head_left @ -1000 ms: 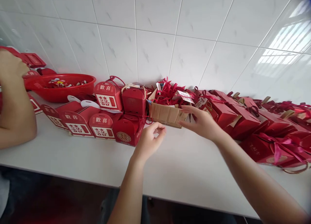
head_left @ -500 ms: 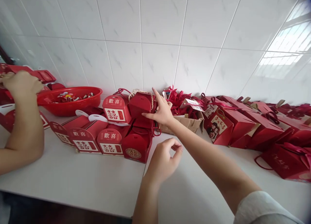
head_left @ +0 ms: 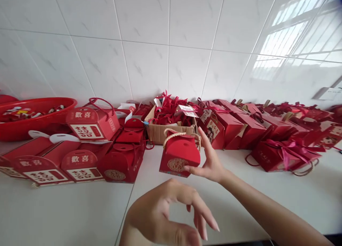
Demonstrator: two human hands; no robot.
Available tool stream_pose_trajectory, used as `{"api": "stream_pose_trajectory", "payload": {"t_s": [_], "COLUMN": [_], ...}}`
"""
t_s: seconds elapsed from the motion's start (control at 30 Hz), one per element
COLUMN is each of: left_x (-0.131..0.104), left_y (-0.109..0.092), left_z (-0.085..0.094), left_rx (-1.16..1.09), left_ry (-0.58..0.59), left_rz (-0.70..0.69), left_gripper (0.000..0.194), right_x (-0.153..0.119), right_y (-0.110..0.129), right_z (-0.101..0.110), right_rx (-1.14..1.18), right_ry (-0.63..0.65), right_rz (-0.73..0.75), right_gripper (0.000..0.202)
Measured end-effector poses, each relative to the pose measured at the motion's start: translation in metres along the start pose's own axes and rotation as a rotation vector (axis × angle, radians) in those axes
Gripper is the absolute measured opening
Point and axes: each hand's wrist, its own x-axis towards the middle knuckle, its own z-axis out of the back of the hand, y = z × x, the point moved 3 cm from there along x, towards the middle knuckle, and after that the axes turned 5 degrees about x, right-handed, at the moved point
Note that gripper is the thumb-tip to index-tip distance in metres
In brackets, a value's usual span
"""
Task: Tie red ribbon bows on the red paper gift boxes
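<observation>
A small red box (head_left: 181, 151) with a round gold emblem and cream rope handles is held a little above the white table, in front of the cardboard box. My right hand (head_left: 207, 160) grips its right side, thumb at the lower front corner and fingers behind. Nearer the camera, my left hand (head_left: 173, 212) is held over the table with its fingers apart and curved, nothing in it. To the left stands a similar dark red box (head_left: 121, 162) with a gold emblem, beside red boxes with white character labels (head_left: 82, 167).
A cardboard box (head_left: 157, 134) of red ribboned items stands near the tiled wall. Rows of red gift boxes (head_left: 247, 130) run to the right, with a ribboned box (head_left: 269, 157) in front. A red basin (head_left: 60, 114) holds wrapped sweets at the left.
The view has shifted right. My right hand has taken the rope-handled box off the stack and brought it right and nearer. My left hand has come closer and its fingers have spread.
</observation>
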Motion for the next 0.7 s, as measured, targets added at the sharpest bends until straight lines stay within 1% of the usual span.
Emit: {"api": "stream_pose_trajectory", "payload": {"t_s": [0.03, 0.07, 0.1, 0.17, 0.2, 0.23, 0.27, 0.37, 0.43, 0.53, 0.6, 0.7], "left_x": [0.004, 0.008, 0.013, 0.02, 0.023, 0.027, 0.029, 0.033, 0.031, 0.026, 0.022, 0.017], "left_y": [0.001, 0.004, 0.008, 0.019, 0.024, 0.031, 0.038, 0.055, 0.058, 0.059, 0.062, 0.071], "left_z": [0.0, 0.002, 0.005, 0.014, 0.016, 0.018, 0.019, 0.021, 0.022, 0.024, 0.026, 0.027], "left_rx": [0.032, 0.087, 0.169, 0.415, 0.563, 0.669, 0.734, 0.795, 0.779, 0.709, 0.628, 0.502], "left_ry": [-0.062, -0.177, -0.325, -0.678, -0.777, -0.827, -0.845, -0.791, -0.785, -0.828, -0.816, -0.695], "left_rz": [0.024, 0.057, 0.093, 0.138, 0.126, 0.112, 0.12, 0.206, 0.241, 0.329, 0.471, 0.755], "left_gripper": [0.031, 0.026, 0.022, 0.018, 0.015, 0.014, 0.013, 0.019, 0.025, 0.037, 0.044, 0.053], "right_x": [-0.01, -0.018, -0.024, -0.03, -0.031, -0.031, -0.032, -0.034, -0.036, -0.039, -0.042, -0.045], "right_y": [-0.011, -0.021, -0.029, -0.041, -0.044, -0.046, -0.047, -0.047, -0.047, -0.047, -0.049, -0.053], "right_z": [0.001, 0.002, 0.002, 0.001, 0.0, -0.001, -0.003, -0.006, -0.007, -0.006, -0.005, -0.004], "right_rx": [0.001, 0.006, 0.007, 0.012, 0.021, 0.039, 0.065, 0.149, 0.181, 0.208, 0.235, 0.252], "right_ry": [0.042, 0.082, 0.109, 0.131, 0.13, 0.128, 0.129, 0.125, 0.114, 0.121, 0.144, 0.131], "right_rz": [-0.023, -0.051, -0.079, -0.126, -0.138, -0.144, -0.146, -0.16, -0.187, -0.219, -0.238, -0.289], "right_gripper": [0.118, 0.12, 0.121, 0.122, 0.122, 0.121, 0.12, 0.114, 0.108, 0.108, 0.108, 0.094]}}
